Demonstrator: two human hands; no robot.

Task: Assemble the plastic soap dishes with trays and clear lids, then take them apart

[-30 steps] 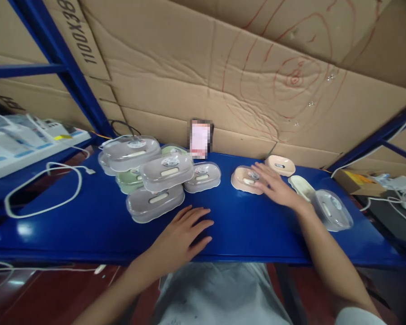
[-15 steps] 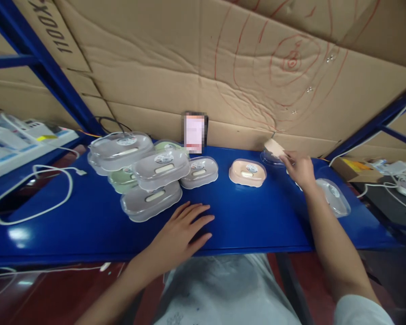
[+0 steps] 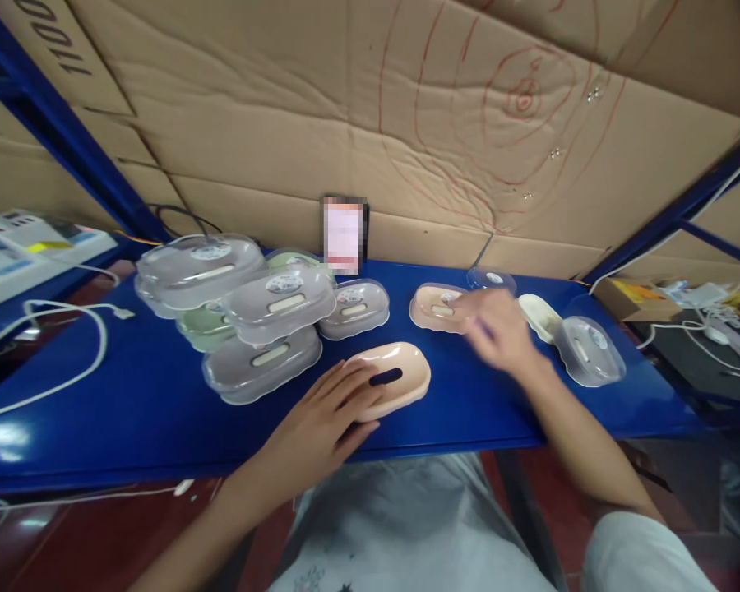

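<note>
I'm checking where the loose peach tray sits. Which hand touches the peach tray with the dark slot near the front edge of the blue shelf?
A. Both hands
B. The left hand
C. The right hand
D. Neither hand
B: the left hand rests with its fingers on the peach tray, while the right hand is apart from it, farther back on the blue shelf.

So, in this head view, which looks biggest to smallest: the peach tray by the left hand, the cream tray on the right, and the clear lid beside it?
1. Peach tray, though it lies nearest the camera.
2. Clear lid.
3. Cream tray, partly hidden by the right hand, so unsure.
</note>
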